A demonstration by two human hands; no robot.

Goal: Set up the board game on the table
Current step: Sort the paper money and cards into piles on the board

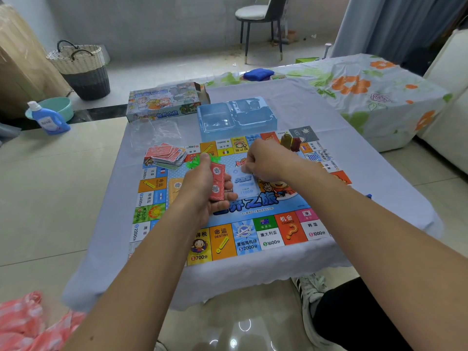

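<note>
**A:** Since the game board [243, 198] is already unfolded flat on the tabletop [367, 178], setup looks maybe halfway?

**B:** Yeah. Left hand [202, 191] has its fingers clamped on a red card deck [217, 182], right hand [268, 162] pinches a pale card over the board's middle. Loose cards [166, 154] still piled at the far-left corner, plastic tray [236, 117] and box [164, 102] beyond it.

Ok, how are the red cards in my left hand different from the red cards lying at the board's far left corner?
The held cards form one squared stack gripped on edge in the left hand; the corner cards lie flat, loosely fanned atop other cards, untouched. Both sets share red backs.
</note>
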